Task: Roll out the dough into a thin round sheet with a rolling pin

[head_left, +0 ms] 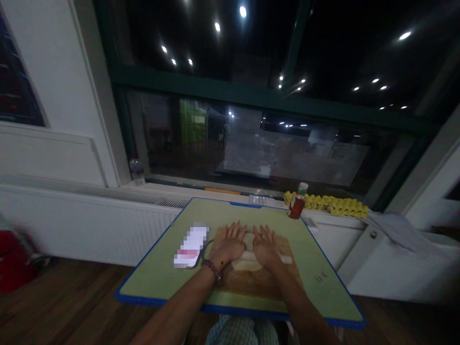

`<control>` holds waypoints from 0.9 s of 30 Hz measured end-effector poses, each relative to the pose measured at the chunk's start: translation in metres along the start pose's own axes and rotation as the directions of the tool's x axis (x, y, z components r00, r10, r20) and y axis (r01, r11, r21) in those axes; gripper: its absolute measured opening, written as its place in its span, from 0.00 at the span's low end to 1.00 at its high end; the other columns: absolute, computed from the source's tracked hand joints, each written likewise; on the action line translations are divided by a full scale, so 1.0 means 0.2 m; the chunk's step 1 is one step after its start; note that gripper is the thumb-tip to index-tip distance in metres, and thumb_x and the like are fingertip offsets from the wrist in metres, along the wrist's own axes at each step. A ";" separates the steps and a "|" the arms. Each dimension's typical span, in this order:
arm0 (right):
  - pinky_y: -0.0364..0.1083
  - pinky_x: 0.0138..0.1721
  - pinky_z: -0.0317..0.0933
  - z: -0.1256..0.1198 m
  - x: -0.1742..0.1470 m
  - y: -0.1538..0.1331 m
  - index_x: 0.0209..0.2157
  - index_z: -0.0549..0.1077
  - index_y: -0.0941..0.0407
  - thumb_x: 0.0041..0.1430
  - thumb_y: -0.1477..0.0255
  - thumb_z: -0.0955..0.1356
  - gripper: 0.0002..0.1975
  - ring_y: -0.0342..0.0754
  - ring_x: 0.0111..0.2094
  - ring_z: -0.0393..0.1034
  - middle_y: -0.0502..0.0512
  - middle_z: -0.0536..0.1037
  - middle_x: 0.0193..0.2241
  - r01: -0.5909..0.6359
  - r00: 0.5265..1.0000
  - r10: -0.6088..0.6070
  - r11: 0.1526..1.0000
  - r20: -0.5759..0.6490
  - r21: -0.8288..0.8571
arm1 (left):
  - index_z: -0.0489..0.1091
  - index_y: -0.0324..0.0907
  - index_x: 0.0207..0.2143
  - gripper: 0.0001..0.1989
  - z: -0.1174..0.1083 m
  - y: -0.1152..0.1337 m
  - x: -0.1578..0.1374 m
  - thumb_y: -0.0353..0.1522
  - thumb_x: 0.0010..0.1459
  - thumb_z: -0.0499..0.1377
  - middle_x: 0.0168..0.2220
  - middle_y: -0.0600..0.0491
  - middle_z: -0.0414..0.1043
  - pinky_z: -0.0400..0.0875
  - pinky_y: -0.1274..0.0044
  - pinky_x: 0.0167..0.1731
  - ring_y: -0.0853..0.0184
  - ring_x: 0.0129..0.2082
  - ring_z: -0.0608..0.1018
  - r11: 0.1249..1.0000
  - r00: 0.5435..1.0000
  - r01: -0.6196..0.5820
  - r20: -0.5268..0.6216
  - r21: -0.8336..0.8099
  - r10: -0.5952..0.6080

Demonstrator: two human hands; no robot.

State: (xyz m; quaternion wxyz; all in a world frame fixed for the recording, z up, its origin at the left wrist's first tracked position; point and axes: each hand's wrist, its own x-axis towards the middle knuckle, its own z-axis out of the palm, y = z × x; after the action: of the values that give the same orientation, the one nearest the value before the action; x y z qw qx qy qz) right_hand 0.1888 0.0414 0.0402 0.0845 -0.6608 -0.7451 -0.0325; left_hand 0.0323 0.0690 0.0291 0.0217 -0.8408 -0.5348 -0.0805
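Note:
My left hand [230, 245] and my right hand [265, 245] lie palms down, fingers stretched forward and spread, over a pale rolling pin [286, 259]. The pin runs crosswise beneath them, and its right end shows past my right hand. Under the pin is a flattened pale piece of dough [246, 265], partly covered by my hands. The dough rests on a brown wooden board [251, 283]. Neither hand is wrapped round the pin.
The board lies on a green, blue-edged table [147, 283]. A lit phone [192, 245] with a cable is left of the board. At the far right edge stands a bottle of reddish liquid [296, 203]. Behind it, yellow egg trays [336, 205] line the sill under a dark window.

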 end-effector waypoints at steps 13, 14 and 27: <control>0.58 0.66 0.34 0.03 -0.23 -0.03 0.62 0.60 0.55 0.64 0.74 0.56 0.26 0.55 0.67 0.43 0.55 0.59 0.64 0.088 0.966 -0.081 0.996 -0.246 0.019 | 0.48 0.46 0.66 0.27 -0.06 0.07 -0.25 0.32 0.65 0.44 0.68 0.49 0.48 0.46 0.62 0.64 0.61 0.68 0.48 0.982 0.941 -0.183 -0.280 0.054 0.191; 0.59 0.66 0.35 0.03 -0.20 -0.02 0.62 0.61 0.56 0.64 0.74 0.56 0.25 0.56 0.67 0.42 0.56 0.59 0.63 0.086 0.972 -0.081 0.996 -0.221 0.015 | 0.50 0.44 0.66 0.26 -0.05 0.06 -0.20 0.33 0.66 0.43 0.68 0.48 0.48 0.46 0.63 0.64 0.61 0.68 0.47 0.983 0.951 -0.181 -0.248 0.025 0.182; 0.57 0.66 0.36 0.06 -0.32 -0.04 0.62 0.61 0.57 0.64 0.74 0.56 0.26 0.53 0.67 0.42 0.55 0.57 0.64 0.126 0.943 -0.115 0.992 -0.311 0.014 | 0.46 0.43 0.67 0.29 -0.06 0.10 -0.33 0.30 0.63 0.45 0.68 0.48 0.49 0.46 0.62 0.64 0.60 0.68 0.46 0.975 0.941 -0.202 -0.258 0.092 0.219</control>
State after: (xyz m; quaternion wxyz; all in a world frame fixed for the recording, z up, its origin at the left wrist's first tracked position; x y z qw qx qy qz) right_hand 0.1866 -0.0198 0.0189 0.2094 -0.5991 -0.7621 -0.1281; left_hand 0.0212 -0.0001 0.0307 0.1289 -0.8736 -0.4363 -0.1729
